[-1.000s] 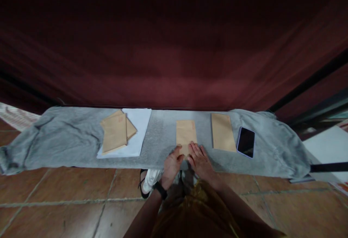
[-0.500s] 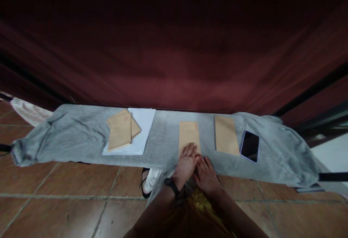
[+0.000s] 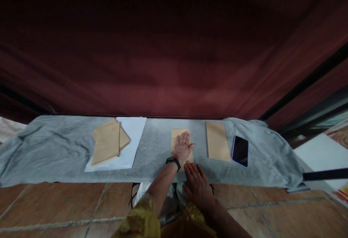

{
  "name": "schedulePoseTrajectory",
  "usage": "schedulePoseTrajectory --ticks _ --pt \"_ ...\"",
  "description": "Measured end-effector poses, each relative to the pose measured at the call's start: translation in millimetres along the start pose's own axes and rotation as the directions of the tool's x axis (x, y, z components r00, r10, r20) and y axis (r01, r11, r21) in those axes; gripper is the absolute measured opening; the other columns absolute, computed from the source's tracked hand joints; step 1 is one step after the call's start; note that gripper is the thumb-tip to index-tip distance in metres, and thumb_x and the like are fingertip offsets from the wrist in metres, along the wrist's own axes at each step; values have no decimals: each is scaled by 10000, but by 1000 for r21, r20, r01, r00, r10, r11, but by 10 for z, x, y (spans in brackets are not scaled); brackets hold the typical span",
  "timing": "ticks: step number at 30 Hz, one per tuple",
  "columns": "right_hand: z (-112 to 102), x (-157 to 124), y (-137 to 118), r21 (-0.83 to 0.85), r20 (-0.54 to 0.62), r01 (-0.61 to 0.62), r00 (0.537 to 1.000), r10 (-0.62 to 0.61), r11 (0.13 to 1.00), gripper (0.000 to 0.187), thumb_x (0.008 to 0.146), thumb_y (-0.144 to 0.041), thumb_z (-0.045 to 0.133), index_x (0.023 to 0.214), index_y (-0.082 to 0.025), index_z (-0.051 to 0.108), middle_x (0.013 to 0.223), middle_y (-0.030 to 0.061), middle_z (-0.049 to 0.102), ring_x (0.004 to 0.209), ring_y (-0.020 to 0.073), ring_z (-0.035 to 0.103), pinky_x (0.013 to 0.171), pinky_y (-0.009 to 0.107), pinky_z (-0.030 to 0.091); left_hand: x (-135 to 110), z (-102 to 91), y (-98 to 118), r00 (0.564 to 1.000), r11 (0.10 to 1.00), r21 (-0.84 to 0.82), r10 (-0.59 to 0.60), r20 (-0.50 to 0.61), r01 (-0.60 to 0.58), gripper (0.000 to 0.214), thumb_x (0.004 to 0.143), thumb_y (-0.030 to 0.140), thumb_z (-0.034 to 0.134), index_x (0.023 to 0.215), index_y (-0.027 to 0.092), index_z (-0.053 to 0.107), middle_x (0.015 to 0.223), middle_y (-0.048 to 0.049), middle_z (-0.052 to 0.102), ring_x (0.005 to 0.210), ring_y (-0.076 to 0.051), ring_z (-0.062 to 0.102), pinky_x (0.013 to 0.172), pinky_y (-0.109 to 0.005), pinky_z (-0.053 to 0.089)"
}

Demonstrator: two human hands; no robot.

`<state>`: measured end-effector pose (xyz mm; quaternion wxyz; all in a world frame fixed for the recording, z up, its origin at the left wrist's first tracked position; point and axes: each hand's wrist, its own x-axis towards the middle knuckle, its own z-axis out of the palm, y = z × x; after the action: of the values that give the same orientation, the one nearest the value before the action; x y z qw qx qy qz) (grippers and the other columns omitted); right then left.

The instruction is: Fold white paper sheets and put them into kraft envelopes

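A brown paper envelope [image 3: 175, 133] lies lengthwise in front of me on the grey cloth [image 3: 154, 151]. My left hand [image 3: 182, 147], with a black band at the wrist, rests flat on the envelope, fingers stretched toward its far end. My right hand [image 3: 199, 183] lies palm down by the near edge, its fingers stretched out and the tips at the envelope's near right corner. Part of the envelope is hidden under the left hand. To the right lie another brown envelope or small stack [image 3: 218, 142] and a phone [image 3: 240, 151] with a dark screen and a pale purple case.
At the left, several brown envelopes [image 3: 107, 143] overlap on white paper sheets [image 3: 133, 136]. Behind the cloth-covered surface hangs a dark red curtain [image 3: 168, 96]. Below is a tiled floor [image 3: 67, 201]. A black bar [image 3: 326, 174] sticks out at the right end.
My left hand has slid forward, farther up the envelope, and away from the right hand. The right hand stays near the front edge. The whole view has shifted slightly.
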<state>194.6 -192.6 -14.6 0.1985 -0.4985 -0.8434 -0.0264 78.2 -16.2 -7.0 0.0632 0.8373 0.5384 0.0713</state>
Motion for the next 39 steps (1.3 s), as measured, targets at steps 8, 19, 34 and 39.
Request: schedulePoseTrajectory --ticks 8,19,34,39 --pt "9 10 11 -7 17 -26 1000 26 1000 732 979 -284 536 1633 -128 246 1628 131 414 1512 254 375 1262 481 284 -71 -12 -79 996 998 -11 -54 -76 54 606 1052 460 352 1596 192 360 1664 -131 347 1570 -303 242 1265 -564 214" --pt "86 53 33 104 7 -142 990 142 984 543 989 -210 491 1530 -171 467 1548 114 534 1441 233 469 1204 463 374 -1277 -69 -175 989 993 78 102 -104 -94 527 1043 298 390 1569 285 420 1652 -50 376 1538 -279 331 1230 -535 329" --pt "122 714 163 313 83 -685 709 700 657 199 886 -159 518 1018 -169 666 959 105 719 914 251 687 855 346 533 -1408 8 -205 977 993 74 108 -182 -96 537 1040 307 366 1565 218 430 1619 -74 422 1507 -262 394 1219 -503 364" --pt "158 704 240 435 98 -677 691 716 594 185 867 -170 486 947 -216 646 804 56 698 788 229 689 769 325 540 -1409 29 -213 975 994 58 103 -199 -93 548 1039 310 362 1577 216 409 1606 -75 442 1504 -263 398 1225 -506 358"
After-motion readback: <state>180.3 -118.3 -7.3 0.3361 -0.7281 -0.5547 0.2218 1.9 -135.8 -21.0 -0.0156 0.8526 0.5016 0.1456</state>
